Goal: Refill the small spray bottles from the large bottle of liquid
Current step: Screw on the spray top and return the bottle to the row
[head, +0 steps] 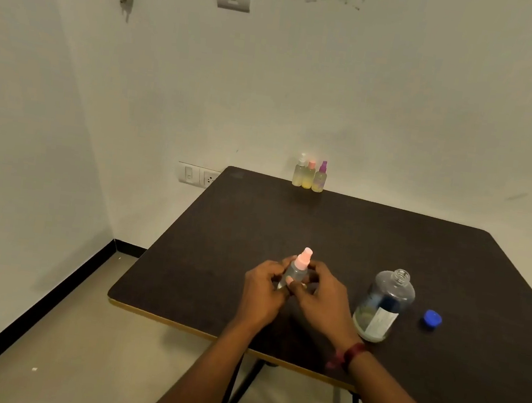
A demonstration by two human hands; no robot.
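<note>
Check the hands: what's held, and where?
The pink-topped spray bottle, gripped by its clear body between left hand and right hand; its pink top is uncovered.

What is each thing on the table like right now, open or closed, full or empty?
Pink-topped spray bottle: top on, held in both hands.
Left hand: grips that bottle.
Right hand: grips that bottle.
Large bottle: upright, uncapped, little liquid left.
Blue cap: off, lying on the table.
Three far spray bottles: upright, tops on, yellowish liquid inside.
</note>
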